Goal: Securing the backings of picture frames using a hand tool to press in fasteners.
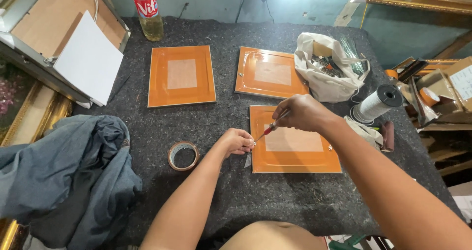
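An orange rectangular panel (pixel 295 154) with a pale patch in its middle lies flat on the dark felt table (pixel 226 122) in front of me. My right hand (pixel 304 113) grips a small screwdriver (pixel 270 128) with a red handle, its tip angled down to the panel's left edge. There my left hand (pixel 237 141) pinches a small metal piece against that edge. What sits under the fingertips is hidden.
Two more orange panels (pixel 182 76) (pixel 270 73) lie further back. A tape roll (pixel 183 156) sits left of my hand. A white bag of hardware (pixel 327 68), a cord spool (pixel 376 104), a bottle (pixel 147 11), blue cloth (pixel 64 171) and framed boards (pixel 59 33) surround the work.
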